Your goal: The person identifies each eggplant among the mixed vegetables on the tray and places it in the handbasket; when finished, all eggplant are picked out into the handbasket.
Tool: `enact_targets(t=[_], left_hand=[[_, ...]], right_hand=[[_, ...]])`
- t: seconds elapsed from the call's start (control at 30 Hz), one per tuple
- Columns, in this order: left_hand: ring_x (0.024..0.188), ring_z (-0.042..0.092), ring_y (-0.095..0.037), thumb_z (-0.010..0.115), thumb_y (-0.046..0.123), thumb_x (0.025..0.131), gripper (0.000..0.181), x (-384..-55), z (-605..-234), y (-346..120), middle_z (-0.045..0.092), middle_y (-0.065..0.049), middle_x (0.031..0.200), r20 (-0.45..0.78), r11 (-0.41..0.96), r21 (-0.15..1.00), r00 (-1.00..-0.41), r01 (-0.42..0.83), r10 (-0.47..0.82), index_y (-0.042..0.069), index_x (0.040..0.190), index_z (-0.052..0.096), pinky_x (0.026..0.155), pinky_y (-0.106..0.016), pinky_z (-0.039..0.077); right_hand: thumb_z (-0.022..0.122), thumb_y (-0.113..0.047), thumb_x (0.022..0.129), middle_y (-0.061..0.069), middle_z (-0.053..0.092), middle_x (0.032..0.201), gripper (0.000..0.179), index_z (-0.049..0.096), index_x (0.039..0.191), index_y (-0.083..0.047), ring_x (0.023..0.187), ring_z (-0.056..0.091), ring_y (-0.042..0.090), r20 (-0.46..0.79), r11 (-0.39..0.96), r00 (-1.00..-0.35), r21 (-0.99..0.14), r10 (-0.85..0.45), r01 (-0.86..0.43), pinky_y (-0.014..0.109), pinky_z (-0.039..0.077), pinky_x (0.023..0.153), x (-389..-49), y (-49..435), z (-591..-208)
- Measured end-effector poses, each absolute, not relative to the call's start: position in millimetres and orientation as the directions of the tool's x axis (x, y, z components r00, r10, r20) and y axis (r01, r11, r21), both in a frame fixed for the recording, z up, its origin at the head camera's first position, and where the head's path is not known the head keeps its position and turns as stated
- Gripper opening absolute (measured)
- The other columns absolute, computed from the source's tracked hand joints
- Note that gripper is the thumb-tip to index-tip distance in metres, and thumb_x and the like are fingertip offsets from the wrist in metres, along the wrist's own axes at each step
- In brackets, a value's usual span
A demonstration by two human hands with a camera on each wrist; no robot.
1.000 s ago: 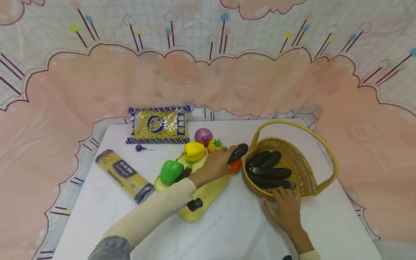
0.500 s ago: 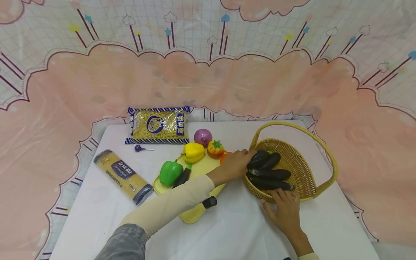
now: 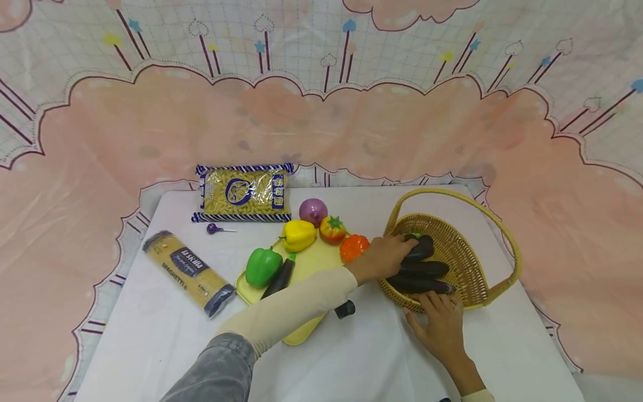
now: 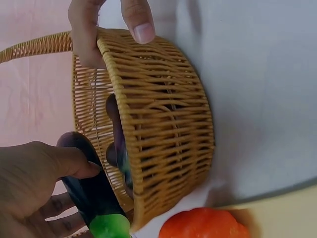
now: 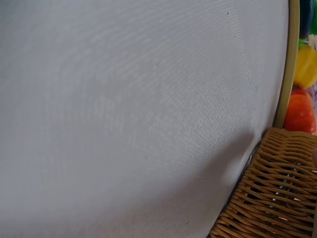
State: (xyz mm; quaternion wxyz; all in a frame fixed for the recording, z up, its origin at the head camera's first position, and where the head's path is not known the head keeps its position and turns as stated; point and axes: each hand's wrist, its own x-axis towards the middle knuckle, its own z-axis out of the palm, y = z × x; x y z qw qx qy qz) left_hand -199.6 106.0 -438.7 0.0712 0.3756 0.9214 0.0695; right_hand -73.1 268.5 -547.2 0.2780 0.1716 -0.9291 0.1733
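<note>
My left hand (image 3: 384,258) holds a dark eggplant (image 4: 91,193) with a bright green cap at the mouth of a wicker basket (image 3: 464,268). In the left wrist view its thumb lies across the eggplant's side; from the head most of that eggplant is hidden under the hand. Several dark eggplants (image 3: 422,270) lie inside the basket. My right hand (image 3: 442,324) grips the basket's near rim, fingers over the inside and thumb outside. Just left of my left hand sits an orange-red ribbed vegetable (image 3: 354,247).
A yellow tray (image 3: 300,335), partly under my left sleeve, bears a green pepper (image 3: 263,267) and an eggplant (image 3: 281,276). Around its far end are a yellow pepper (image 3: 298,235), a tomato-like vegetable (image 3: 332,230) and a purple onion (image 3: 313,212). Spaghetti (image 3: 188,273), bagged pasta (image 3: 243,192) and a lollipop (image 3: 213,228) lie left.
My left hand has carried the eggplant rightward from above the tray to the basket's left side and lowered it inside the rim. My right hand has stayed on the near rim.
</note>
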Motion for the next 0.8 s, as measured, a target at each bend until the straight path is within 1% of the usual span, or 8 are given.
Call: enact_targets(t=[0.13,0.27,0.37,0.5,0.63,0.8], left_hand=[[0.116,0.06,-0.019,0.066,0.021,0.094,0.055,-198,-441,117,0.058,-0.002,0.136,-0.102,0.703,0.126,-0.696,0.7,0.711,0.023,0.145,0.046,0.088,-0.033,0.053],[0.115,0.06,-0.019,0.064,0.021,0.096,0.05,-198,-445,125,0.059,-0.003,0.133,-0.103,0.688,0.096,-0.68,0.719,0.726,0.022,0.143,0.048,0.088,-0.031,0.054],[0.115,0.06,-0.019,0.063,0.02,0.096,0.049,-197,-448,129,0.059,-0.004,0.133,-0.094,0.678,0.105,-0.672,0.727,0.735,0.02,0.143,0.048,0.088,-0.03,0.054],[0.116,0.059,-0.019,0.062,0.018,0.097,0.049,-196,-454,133,0.059,-0.004,0.133,-0.076,0.665,0.129,-0.661,0.736,0.747,0.018,0.144,0.047,0.092,-0.029,0.052],[0.117,0.06,-0.017,0.061,0.02,0.098,0.049,-194,-457,136,0.058,-0.002,0.135,-0.073,0.669,0.127,-0.666,0.733,0.743,0.02,0.145,0.047,0.092,-0.029,0.052],[0.114,0.061,-0.015,0.064,0.026,0.096,0.052,-193,-457,139,0.058,0.002,0.135,-0.078,0.689,0.094,-0.684,0.719,0.725,0.025,0.145,0.047,0.09,-0.029,0.053]], right_hand=[[0.067,-0.041,0.084,0.007,0.065,0.088,0.036,0.069,0.093,-0.007,0.085,0.059,0.033,0.567,0.884,-0.793,-0.225,-0.223,-0.41,0.061,0.033,0.081,-73,269,-548],[0.068,-0.041,0.083,0.007,0.064,0.086,0.036,0.069,0.093,-0.006,0.082,0.058,0.031,0.567,0.885,-0.792,-0.22,-0.226,-0.409,0.06,0.034,0.08,-73,269,-547],[0.068,-0.041,0.083,0.007,0.063,0.085,0.036,0.07,0.092,-0.006,0.081,0.058,0.03,0.562,0.886,-0.796,-0.222,-0.226,-0.407,0.06,0.034,0.079,-73,269,-546],[0.07,-0.04,0.082,0.007,0.063,0.085,0.035,0.07,0.092,-0.006,0.081,0.058,0.03,0.549,0.888,-0.805,-0.224,-0.225,-0.402,0.06,0.035,0.079,-73,268,-545],[0.073,-0.037,0.079,0.007,0.063,0.085,0.033,0.07,0.091,-0.006,0.081,0.058,0.029,0.547,0.891,-0.807,-0.222,-0.223,-0.397,0.061,0.035,0.079,-72,268,-545],[0.07,-0.039,0.081,0.007,0.063,0.085,0.034,0.07,0.091,-0.006,0.081,0.058,0.03,0.552,0.892,-0.806,-0.226,-0.213,-0.391,0.06,0.034,0.079,-73,268,-546]])
